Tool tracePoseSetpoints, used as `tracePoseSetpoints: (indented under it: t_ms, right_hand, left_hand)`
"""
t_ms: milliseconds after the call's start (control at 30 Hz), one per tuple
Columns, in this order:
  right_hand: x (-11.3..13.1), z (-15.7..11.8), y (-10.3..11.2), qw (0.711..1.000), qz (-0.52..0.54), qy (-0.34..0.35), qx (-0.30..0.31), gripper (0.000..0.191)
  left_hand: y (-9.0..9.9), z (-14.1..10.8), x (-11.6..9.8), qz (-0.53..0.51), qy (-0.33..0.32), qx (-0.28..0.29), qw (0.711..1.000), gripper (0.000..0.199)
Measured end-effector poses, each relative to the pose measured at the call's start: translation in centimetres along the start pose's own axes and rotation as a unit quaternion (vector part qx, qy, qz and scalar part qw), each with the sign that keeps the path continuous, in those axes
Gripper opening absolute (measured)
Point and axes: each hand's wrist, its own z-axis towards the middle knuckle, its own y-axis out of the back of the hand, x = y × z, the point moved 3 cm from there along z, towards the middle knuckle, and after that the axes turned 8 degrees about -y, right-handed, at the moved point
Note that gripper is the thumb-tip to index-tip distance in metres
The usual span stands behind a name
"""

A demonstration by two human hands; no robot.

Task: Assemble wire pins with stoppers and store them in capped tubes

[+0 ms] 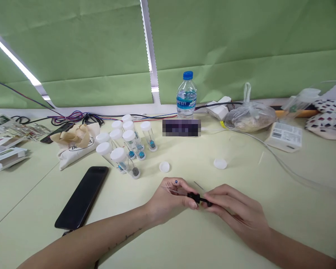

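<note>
Between my two hands is a small black part (194,197) with thin metal wires running from it. My left hand (172,198) is closed on its left side, thumb below, and the wires pass across the palm. The fingertips of my right hand (235,209) pinch the dark right end of the same part. A thin metal pin or wire sticks up just above the fingertips. Beyond my hands lie a round white cap (164,167) and another white cap (220,163). Several clear tubes with white lids (118,154) stand at the left, with blue or grey pieces inside.
A phone (82,198) lies left of my forearm, near a cloth bag (77,145). A water bottle (186,97) stands at the back. Cables, a plastic bag (250,116) and a white box (285,137) are at the back right.
</note>
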Motion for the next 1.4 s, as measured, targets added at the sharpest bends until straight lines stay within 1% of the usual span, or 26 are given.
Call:
tracePoseSetpoints:
  t_ms: [133, 267, 367, 533, 667, 867, 967, 1067, 1167, 1267, 1400]
  right_hand:
    - [-0.2, 0.0, 0.0, 1.0, 0.011, -0.007, 0.007, 0.016]
    - [-0.5, -0.1, -0.1, 1.0, 0.02, -0.014, 0.014, 0.016]
    - [-0.8, -0.3, -0.2, 0.999, 0.022, -0.02, 0.019, 0.017]
    - [-1.1, -0.5, -0.3, 0.999, 0.016, -0.03, 0.023, 0.016]
    - [-1.0, -0.3, -0.4, 0.999, 0.019, -0.035, 0.029, 0.015]
    - [-0.7, -0.1, -0.5, 0.997, 0.055, -0.045, 0.043, 0.02]
    - [-1.0, -0.2, -0.6, 0.992, 0.088, -0.073, 0.057, 0.018]
    - [-1.5, -0.6, -0.8, 0.979, 0.129, -0.142, 0.071, 0.015]
    - [-1.8, -0.9, -1.0, 0.959, 0.17, -0.21, 0.084, 0.017]
    - [-1.7, -0.9, -1.2, 0.949, 0.193, -0.23, 0.093, 0.021]
    - [-1.7, -0.8, -1.3, 0.948, 0.195, -0.229, 0.102, 0.021]
  left_hand:
    - [0.2, 0.0, 0.2, 0.0, -0.009, 0.014, 1.0, 0.021]
    - [0.4, 0.0, 0.4, -0.006, -0.007, 0.008, 1.0, 0.022]
    - [0.3, 0.0, 0.3, -0.001, -0.004, 0.004, 1.0, 0.022]
    - [0.0, 0.0, -0.1, -0.002, -0.008, 0.019, 1.0, 0.023]
    - [0.0, 0.0, -0.1, 0.0, 0.001, 0.008, 1.0, 0.024]
    - [0.1, 0.1, 0.1, -0.004, -0.002, 0.014, 1.0, 0.024]
    - [0.2, 0.0, 0.4, -0.011, -0.01, 0.017, 1.0, 0.024]
    - [0.4, 0.0, 0.4, -0.001, -0.016, 0.011, 1.0, 0.024]
    - [0.4, 0.0, 0.4, 0.012, -0.013, 0.008, 1.0, 0.024]
    - [0.3, 0.0, 0.4, 0.013, -0.009, 0.01, 1.0, 0.024]
    - [0.3, 0.0, 0.5, 0.0, -0.008, 0.022, 1.0, 0.023]
